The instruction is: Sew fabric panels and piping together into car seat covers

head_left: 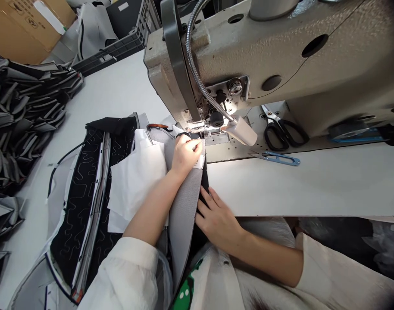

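My left hand (pixel 184 156) is curled closed at the edge of a grey mesh fabric piece (pixel 183 204), just in front of the sewing machine's presser foot area. Its fingertips press on the fabric, and a small white label shows under the wrist side. My right hand (pixel 218 221) lies with fingers stretched out on the black strip (pixel 204 183) along the piece's right edge. The sewing machine head (pixel 216 86) stands above, its lamp (pixel 241 131) lighting the stitching spot. The needle itself is hard to make out.
Black-handled scissors (pixel 282 129) and blue thread snips (pixel 277 158) lie right of the needle area. Left of my arm are white sheets (pixel 135 172) and a black quilted panel (pixel 76 202). Stacked grey-black pieces (pixel 25 107), a crate (pixel 129 45) and a cardboard box (pixel 22 30) stand beyond.
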Action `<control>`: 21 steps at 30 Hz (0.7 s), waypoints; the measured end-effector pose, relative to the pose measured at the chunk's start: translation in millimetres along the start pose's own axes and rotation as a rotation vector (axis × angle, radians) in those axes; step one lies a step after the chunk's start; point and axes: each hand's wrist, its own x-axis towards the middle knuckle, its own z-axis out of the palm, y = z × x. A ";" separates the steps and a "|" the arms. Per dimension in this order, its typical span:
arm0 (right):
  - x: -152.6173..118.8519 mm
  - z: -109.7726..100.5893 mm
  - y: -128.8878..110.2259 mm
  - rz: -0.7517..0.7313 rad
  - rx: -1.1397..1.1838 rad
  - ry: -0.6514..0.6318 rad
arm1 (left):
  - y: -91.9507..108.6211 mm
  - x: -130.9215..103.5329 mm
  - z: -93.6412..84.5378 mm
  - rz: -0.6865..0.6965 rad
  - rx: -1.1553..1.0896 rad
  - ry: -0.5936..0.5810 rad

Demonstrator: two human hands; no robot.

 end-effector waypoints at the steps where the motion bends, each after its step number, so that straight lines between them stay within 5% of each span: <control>1: 0.5 -1.1 1.8 -0.005 -0.001 -0.005 | -0.6 0.9 1.3 0.004 0.004 -0.004; 5: -0.2 -3.0 4.7 -0.042 -0.025 -0.027 | 3.8 1.2 -3.4 0.033 0.087 -0.057; 8: -4.6 -4.7 -1.6 -0.093 -0.028 -0.060 | 19.2 -7.6 -24.7 0.060 0.262 -0.147; 15: -14.8 -8.9 -23.0 -0.197 0.038 -0.170 | 50.3 -31.5 -87.9 -0.048 0.388 -0.927; 21: -17.3 -7.1 -25.9 -0.187 0.053 -0.195 | 42.1 -27.8 -83.9 -0.125 0.209 -0.978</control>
